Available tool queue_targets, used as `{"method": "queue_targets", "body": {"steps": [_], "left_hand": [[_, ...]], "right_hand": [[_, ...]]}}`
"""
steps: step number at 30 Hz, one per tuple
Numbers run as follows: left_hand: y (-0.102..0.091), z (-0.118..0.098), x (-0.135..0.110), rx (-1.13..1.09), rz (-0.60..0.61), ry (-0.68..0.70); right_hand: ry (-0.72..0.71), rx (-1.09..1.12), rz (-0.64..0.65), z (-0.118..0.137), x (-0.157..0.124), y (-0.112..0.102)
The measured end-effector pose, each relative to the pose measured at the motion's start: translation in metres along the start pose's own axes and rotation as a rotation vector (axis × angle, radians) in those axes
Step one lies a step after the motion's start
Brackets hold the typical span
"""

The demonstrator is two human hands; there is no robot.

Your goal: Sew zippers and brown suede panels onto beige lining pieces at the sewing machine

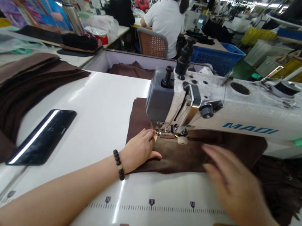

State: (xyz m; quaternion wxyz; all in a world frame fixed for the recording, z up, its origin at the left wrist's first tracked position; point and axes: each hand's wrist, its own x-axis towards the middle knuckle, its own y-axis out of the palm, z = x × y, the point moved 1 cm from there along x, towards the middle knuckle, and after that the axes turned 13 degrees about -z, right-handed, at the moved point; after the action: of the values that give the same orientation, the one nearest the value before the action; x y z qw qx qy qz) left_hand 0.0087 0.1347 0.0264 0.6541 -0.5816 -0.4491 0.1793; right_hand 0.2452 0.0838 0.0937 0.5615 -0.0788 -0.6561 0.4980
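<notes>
left hand [140, 149] is lying flat and open on the brown fabric [189, 159]; right hand [228, 180], blurred, is hovering open, empty. it seems soft, limp: flat palms are suiting it.

Machine head [170, 97] ahead — free tabletop [102, 121] left

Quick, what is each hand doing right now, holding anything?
Left hand: open, palm down on the brown fabric by the sewing machine needle.
Right hand: open, fingers spread over the same fabric, blurred; grasping nothing visible.
</notes>
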Motion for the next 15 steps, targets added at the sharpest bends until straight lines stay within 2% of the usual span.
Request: {"method": "queue_targets", "body": {"steps": [3,6,8,15], "left_hand": [[0.002,0.002,-0.001,-0.034,0.002,-0.013],[0.004,0.003,0.000,-0.057,0.015,-0.013],[0.004,0.003,0.000,-0.064,0.010,-0.019],[0.005,0.003,0.000,-0.031,0.028,-0.036]], "right_hand": [[-0.041,0.017,0.171,0.023,0.012,0.062],[0.030,0.051,0.306,0.033,0.015,0.099],[0.061,0.114,0.322,0.032,0.012,0.107],[0.121,0.193,0.302,0.028,0.005,0.105]]}}
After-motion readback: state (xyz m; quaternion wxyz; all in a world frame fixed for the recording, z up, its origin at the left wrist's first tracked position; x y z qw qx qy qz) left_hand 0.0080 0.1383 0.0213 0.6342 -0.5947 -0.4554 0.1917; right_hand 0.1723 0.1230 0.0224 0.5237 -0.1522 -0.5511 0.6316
